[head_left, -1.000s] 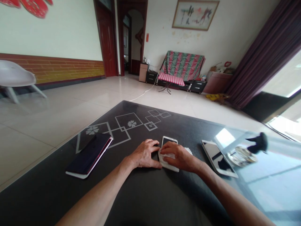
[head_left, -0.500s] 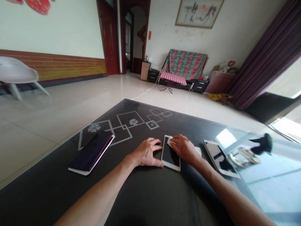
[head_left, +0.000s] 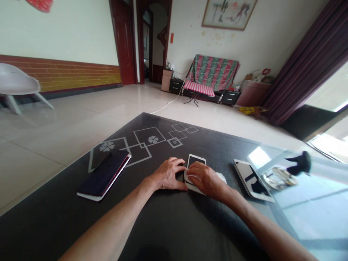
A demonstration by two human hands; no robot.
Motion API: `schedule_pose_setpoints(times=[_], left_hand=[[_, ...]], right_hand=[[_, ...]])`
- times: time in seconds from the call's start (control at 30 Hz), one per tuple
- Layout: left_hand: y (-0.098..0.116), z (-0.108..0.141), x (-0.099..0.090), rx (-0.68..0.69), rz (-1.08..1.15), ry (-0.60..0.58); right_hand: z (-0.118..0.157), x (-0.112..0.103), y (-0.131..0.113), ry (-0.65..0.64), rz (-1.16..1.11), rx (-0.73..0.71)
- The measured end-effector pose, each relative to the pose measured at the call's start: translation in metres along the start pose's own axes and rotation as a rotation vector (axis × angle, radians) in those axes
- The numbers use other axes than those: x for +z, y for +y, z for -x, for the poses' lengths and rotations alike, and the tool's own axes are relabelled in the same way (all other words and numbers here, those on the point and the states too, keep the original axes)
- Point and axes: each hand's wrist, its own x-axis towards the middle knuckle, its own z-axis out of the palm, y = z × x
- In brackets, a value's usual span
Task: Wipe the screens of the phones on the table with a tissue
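Head view: right hand (head_left: pixel 206 178) grips tissue (head_left: pixel 222 177) atop a phone (head_left: pixel 196 158) pointing lengthwise away; left hand (head_left: pixel 170 174), loosely spread, touches its left edge.

Under the right hand (head_left: pixel 207 178), cloth (head_left: pixel 222 178) on phone (head_left: pixel 196 159); left of the left hand (head_left: pixel 169 175), case (head_left: pixel 103 174); right of both, second phone (head_left: pixel 251 178).

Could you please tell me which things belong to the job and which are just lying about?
In use, apparently:
white phone, by the left hand
white cloth or tissue, under the right hand

Just lying about:
dark folding case
white device at right
clear dish
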Motion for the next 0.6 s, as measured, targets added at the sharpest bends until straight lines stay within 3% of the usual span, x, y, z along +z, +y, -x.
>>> schedule_pose_setpoints(times=[0.13, 0.37, 0.53, 0.6], left_hand=[[-0.001, 0.0, 0.0, 0.017, -0.004, 0.003], [0.0, 0.0, -0.002, 0.008, 0.001, -0.024], [-0.001, 0.0, -0.002, 0.003, -0.002, -0.024], [-0.002, 0.0, -0.002, 0.011, -0.004, -0.025]], right_hand=[[-0.001, 0.01, 0.004, 0.109, 0.027, 0.052], [0.001, 0.002, 0.01, 0.053, -0.031, 0.095], [0.001, 0.008, 0.02, 0.256, 0.002, 0.229], [0.001, 0.009, 0.02, 0.263, 0.004, 0.206]])
